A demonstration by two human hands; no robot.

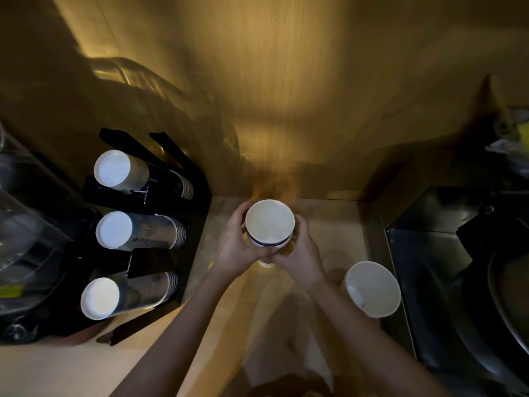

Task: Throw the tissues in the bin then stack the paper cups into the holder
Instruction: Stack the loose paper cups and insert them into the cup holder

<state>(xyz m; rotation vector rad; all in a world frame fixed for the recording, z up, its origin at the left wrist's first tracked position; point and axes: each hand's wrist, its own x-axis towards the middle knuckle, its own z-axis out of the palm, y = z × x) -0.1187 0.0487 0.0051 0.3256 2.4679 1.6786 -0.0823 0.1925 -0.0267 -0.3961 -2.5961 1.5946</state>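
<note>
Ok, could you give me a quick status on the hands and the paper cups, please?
Left hand and right hand both grip the stacked paper cups over the counter. One loose paper cup stands to the right. Cup holder at left, path clear.

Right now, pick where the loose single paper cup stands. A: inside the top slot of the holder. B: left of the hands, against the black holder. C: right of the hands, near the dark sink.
C: the loose cup stands right of both hands, beside the sink.

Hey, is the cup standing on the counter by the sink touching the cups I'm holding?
Apart. The head view shows the loose cup on the counter, with the right hand and bare counter between it and the held cups.
</note>
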